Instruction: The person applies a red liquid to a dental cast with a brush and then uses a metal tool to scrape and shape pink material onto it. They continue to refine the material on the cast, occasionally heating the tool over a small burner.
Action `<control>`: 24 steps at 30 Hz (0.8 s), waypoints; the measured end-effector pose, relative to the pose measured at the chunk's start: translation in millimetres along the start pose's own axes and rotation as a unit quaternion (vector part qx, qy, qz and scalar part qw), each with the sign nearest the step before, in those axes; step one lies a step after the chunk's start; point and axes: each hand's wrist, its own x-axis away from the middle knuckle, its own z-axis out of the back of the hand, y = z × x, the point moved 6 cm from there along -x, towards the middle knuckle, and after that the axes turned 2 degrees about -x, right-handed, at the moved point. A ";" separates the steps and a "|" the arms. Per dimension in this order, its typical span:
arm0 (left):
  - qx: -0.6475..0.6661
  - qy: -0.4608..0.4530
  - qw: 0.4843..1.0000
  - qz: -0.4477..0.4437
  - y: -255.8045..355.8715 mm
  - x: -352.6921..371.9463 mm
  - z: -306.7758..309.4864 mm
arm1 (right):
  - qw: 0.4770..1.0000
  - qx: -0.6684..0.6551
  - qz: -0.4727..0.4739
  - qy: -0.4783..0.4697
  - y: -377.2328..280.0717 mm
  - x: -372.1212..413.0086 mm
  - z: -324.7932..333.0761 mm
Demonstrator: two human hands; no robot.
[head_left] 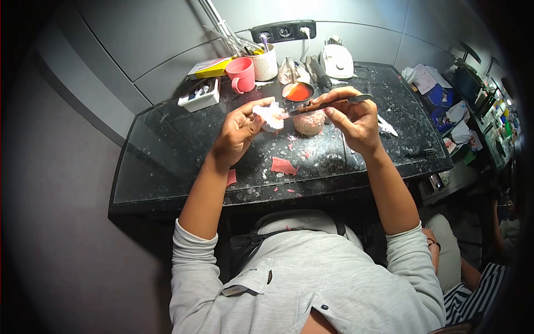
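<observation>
My left hand point(236, 131) grips a white plaster dental cast point(270, 118) by its sides, with a bit of pink wax on its right edge. In my right hand point(353, 117) is a brown-handled wax knife point(321, 106), held level between thumb and fingers. Its blade points left, with the tip right at the pink wax on the cast. Behind and below the knife stands a round, pinkish pot point(308, 123) whose top is partly hidden by the tool. Pink wax pieces point(284, 165) and small scraps lie on the black bench point(167, 161).
Along the back stand a pink mug point(241, 74), a white holder with tools point(263, 62), a shallow dish of orange-red material point(297, 92) and a white device point(336, 60). A white tray point(199, 94) sits back left. At the right, another person's legs point(445, 245) show.
</observation>
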 end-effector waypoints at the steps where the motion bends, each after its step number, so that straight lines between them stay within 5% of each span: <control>1: -0.017 0.004 1.000 -0.005 -0.5 0.1 0.9 | 1.000 0.000 0.000 0.000 0.8 0.4 0.4; 24: -0.062 -0.025 0.998 0.013 -4.0 1.1 0.6 | 0.998 0.028 -0.040 -0.034 8.6 3.0 -2.5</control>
